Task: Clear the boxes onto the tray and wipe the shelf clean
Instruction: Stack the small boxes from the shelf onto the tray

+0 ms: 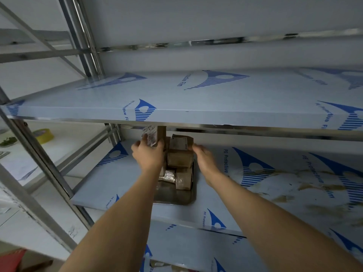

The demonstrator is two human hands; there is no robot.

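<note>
A metal tray (174,197) lies on the middle shelf (121,181), loaded with several brown cardboard boxes (179,160) stacked in a pile. My left hand (148,154) grips an upright brown box with a white label (155,135), held just under the edge of the upper shelf (196,99). At the right side of the stack my right hand (204,158) rests against the top box, fingers relaxed. Brownish stains (306,185) cover the middle shelf to the right of the tray.
The metal rack's blue-printed protective film covers every shelf. A steel upright (39,160) runs diagonally at left. Beyond it a white table holds a yellow tape roll (44,135) and a dish of greens (7,141). A lower shelf (196,250) shows beneath my arms.
</note>
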